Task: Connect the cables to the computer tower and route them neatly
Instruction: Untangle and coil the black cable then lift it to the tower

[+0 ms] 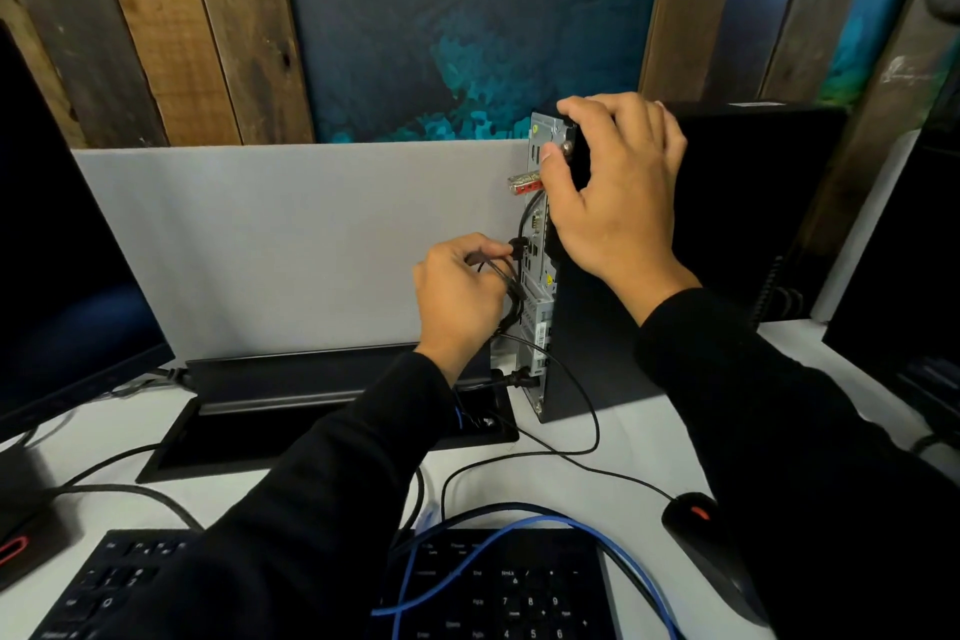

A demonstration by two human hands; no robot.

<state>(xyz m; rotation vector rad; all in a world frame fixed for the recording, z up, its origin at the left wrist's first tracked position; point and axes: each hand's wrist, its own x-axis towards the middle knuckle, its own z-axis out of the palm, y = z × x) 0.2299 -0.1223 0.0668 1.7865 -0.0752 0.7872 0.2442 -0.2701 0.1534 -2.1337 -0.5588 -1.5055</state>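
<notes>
A slim black computer tower (597, 338) stands upright on the white desk, its silver rear panel (537, 276) facing left. My right hand (613, 187) grips the tower's top rear corner, thumb on the panel. My left hand (457, 291) pinches a thin black cable (511, 252) whose plug sits at a port halfway up the panel. More black cables (571, 411) hang from the lower ports and loop over the desk. A blue cable (498, 546) lies loose across the keyboard.
A black keyboard (519, 592) lies at the front edge, a black mouse (701, 546) to its right. An open cable tray (332, 411) is sunk in the desk behind it. A monitor (57, 276) stands left; a grey divider (291, 244) runs behind.
</notes>
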